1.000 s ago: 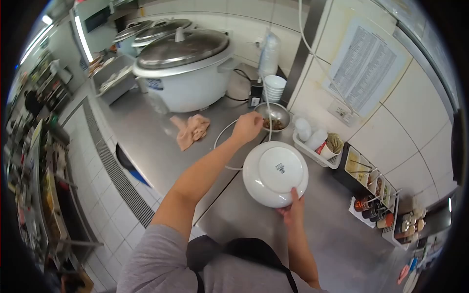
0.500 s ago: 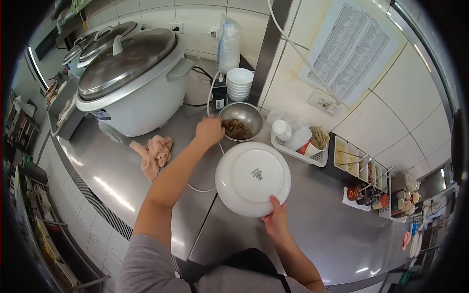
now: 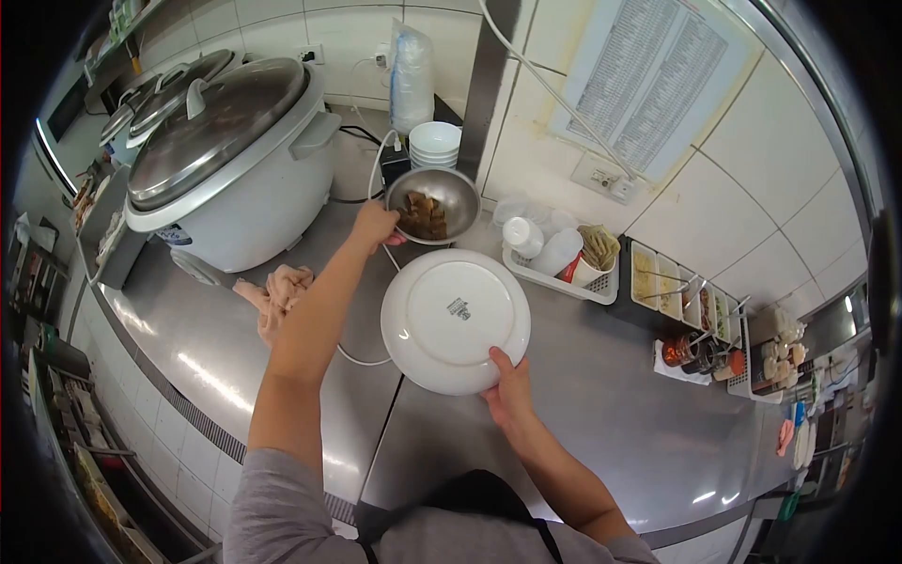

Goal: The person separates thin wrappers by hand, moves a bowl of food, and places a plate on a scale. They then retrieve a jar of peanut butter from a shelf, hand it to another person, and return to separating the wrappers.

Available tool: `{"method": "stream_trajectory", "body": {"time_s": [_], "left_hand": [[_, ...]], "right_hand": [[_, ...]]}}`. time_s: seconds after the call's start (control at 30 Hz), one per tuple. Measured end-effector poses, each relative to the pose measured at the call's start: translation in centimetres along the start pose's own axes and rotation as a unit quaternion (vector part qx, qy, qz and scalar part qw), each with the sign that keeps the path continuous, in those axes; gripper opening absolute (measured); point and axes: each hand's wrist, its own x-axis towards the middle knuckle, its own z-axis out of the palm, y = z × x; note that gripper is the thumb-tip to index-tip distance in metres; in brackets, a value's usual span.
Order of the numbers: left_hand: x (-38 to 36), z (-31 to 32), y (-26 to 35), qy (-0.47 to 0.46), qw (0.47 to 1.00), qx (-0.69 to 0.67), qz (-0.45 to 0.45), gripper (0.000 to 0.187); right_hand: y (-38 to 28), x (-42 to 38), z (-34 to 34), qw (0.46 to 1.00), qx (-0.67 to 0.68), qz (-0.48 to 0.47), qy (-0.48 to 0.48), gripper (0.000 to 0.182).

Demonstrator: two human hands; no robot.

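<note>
Your left hand [image 3: 376,226] pinches the left rim of the metal bowl [image 3: 449,199], which holds brown chunks of food [image 3: 423,216] and sits in front of the stacked white bowls [image 3: 435,141]. Your right hand [image 3: 508,383] grips the lower right edge of the white plate [image 3: 451,324], thumb on its upturned base, the other fingers mostly hidden beneath. The plate is nearer you than the metal bowl, over the steel counter [image 3: 601,414]. A crumpled cloth [image 3: 278,296] lies beside your left forearm.
</note>
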Motion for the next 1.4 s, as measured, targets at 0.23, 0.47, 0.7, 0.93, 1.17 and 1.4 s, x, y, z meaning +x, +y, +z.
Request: {"method": "stream_trajectory", "body": {"time_s": [0.23, 0.47, 0.7, 0.93, 1.17, 1.4], "left_hand": [[-1.8, -3.9, 6.1, -0.026, 0.999, 0.014, 0.027, 0.016], [-3.9, -5.1, 5.0, -0.037, 0.999, 0.031, -0.001, 0.013], [-5.3, -4.3, 4.4, -0.059, 0.998, 0.02, -0.016, 0.015], [-5.5, -0.7, 3.2, -0.069, 0.997, -0.029, -0.003, 0.028], [-5.5, 0.1, 1.5, -0.025, 0.995, -0.101, -0.008, 0.04], [-2.8, 0.3, -15.5, 0.164, 0.815, 0.287, 0.476, 0.03]], "right_hand": [[0.3, 3.4, 2.6, 1.0, 0.014, -0.006, -0.009, 0.06], [-0.5, 8.2, 6.7, 0.998, 0.006, -0.017, 0.062, 0.067], [-2.5, 11.9, 8.6, 0.996, 0.004, -0.052, 0.068, 0.062], [-2.9, 14.2, 7.2, 0.995, 0.03, -0.098, 0.008, 0.045], [-0.8, 2.2, -8.6, 0.99, -0.089, -0.057, -0.089, 0.03], [1.2, -14.1, -26.2, 0.914, -0.132, -0.226, 0.309, 0.035]]}}
